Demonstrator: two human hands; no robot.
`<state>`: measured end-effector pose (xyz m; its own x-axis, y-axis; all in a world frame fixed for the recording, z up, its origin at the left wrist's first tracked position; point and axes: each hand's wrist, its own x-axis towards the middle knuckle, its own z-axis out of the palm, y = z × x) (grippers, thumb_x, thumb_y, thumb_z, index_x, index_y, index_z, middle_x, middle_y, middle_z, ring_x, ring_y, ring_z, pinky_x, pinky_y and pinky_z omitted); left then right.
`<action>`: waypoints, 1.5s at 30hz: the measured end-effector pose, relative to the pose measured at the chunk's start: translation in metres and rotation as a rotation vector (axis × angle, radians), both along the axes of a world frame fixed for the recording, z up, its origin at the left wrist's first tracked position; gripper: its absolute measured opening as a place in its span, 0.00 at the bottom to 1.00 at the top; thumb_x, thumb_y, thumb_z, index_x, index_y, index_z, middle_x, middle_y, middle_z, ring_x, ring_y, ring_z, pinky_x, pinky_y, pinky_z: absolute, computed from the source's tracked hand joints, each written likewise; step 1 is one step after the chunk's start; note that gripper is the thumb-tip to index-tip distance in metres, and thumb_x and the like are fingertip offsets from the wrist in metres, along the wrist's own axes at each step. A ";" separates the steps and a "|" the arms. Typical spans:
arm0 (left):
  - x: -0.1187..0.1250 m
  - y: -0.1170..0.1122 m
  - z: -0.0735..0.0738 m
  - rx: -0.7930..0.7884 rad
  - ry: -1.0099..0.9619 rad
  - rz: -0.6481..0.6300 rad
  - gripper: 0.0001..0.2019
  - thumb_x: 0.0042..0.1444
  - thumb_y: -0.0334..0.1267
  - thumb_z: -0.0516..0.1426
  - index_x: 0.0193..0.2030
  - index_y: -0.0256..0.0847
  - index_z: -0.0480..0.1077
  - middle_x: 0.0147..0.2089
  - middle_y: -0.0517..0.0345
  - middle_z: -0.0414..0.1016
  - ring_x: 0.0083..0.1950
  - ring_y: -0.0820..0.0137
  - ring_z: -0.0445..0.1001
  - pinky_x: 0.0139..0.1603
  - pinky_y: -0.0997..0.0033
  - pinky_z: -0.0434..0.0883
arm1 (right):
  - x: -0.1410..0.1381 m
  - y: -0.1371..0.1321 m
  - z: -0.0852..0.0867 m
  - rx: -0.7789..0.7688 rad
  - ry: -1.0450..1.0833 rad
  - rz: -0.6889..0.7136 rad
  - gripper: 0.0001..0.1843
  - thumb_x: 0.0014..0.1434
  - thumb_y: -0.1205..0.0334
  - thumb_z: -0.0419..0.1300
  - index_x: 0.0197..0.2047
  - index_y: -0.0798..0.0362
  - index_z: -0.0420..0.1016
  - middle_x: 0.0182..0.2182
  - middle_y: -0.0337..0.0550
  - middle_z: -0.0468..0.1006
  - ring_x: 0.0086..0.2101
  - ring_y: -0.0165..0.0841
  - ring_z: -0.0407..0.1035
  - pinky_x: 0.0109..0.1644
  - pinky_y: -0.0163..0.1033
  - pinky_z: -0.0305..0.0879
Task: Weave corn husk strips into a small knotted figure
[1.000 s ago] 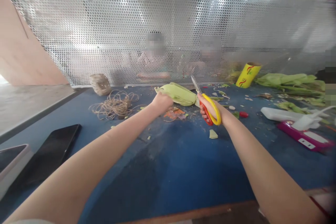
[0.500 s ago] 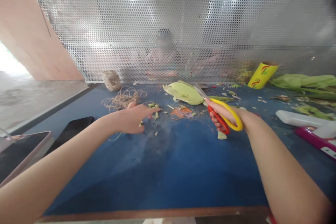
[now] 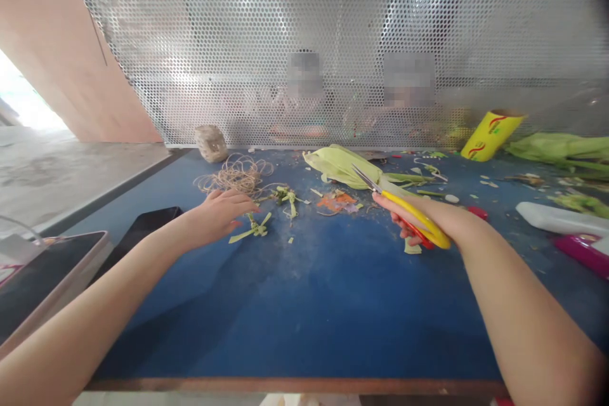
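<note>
My right hand (image 3: 404, 212) grips scissors (image 3: 413, 212) with one yellow and one red handle. Their blades point up and left toward a bundle of pale green corn husks (image 3: 340, 165), apart from it as far as I can tell. My left hand (image 3: 216, 216) holds nothing, its fingers stretched out to the right. Just beyond it lies a loose tangle of thin brown twine (image 3: 240, 174). A small knotted strip of green husk (image 3: 257, 227) rests beside the left fingertips, and a second knotted piece (image 3: 288, 196) sits a little farther back.
At the left are a dark phone (image 3: 143, 228) and a grey-lidded box (image 3: 52, 279). A whitish roll (image 3: 210, 143) and a yellow tube (image 3: 492, 135) stand before a perforated metal screen (image 3: 238, 44); people sit behind it. More husks (image 3: 561, 149) and a white-and-magenta tool (image 3: 566, 222) lie right.
My left hand has drawn back to the left and its fingers have spread, uncovering the small knotted husk strip. My right hand still holds the scissors. The view has shifted slightly.
</note>
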<state>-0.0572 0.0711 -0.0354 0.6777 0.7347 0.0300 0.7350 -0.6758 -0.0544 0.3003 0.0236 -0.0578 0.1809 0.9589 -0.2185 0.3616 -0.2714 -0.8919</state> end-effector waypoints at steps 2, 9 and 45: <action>0.000 0.005 -0.005 -0.043 0.010 -0.033 0.15 0.53 0.29 0.50 0.45 0.45 0.69 0.46 0.56 0.73 0.51 0.64 0.63 0.51 0.65 0.52 | 0.000 0.004 0.000 -0.070 -0.145 -0.029 0.19 0.42 0.48 0.65 0.18 0.51 0.62 0.11 0.38 0.65 0.10 0.30 0.60 0.12 0.36 0.54; 0.014 -0.007 0.003 -0.274 -0.410 0.112 0.12 0.53 0.42 0.52 0.37 0.40 0.72 0.39 0.53 0.74 0.41 0.64 0.68 0.45 0.64 0.62 | -0.029 0.006 -0.002 0.223 -0.252 0.127 0.20 0.46 0.44 0.61 0.20 0.51 0.65 0.15 0.40 0.69 0.19 0.34 0.67 0.21 0.35 0.58; 0.064 -0.061 -0.031 -1.055 -1.290 0.108 0.11 0.50 0.43 0.57 0.30 0.36 0.72 0.29 0.56 0.75 0.31 0.72 0.69 0.36 0.72 0.66 | -0.088 -0.020 -0.011 0.321 0.239 0.375 0.17 0.50 0.47 0.58 0.28 0.51 0.58 0.22 0.32 0.60 0.21 0.24 0.55 0.26 0.32 0.57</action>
<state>0.0065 0.0097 -0.0664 0.5527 0.8332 -0.0143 -0.0248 0.0336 0.9991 0.2123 0.0035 -0.0687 -0.2054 0.9733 0.1028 0.1587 0.1368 -0.9778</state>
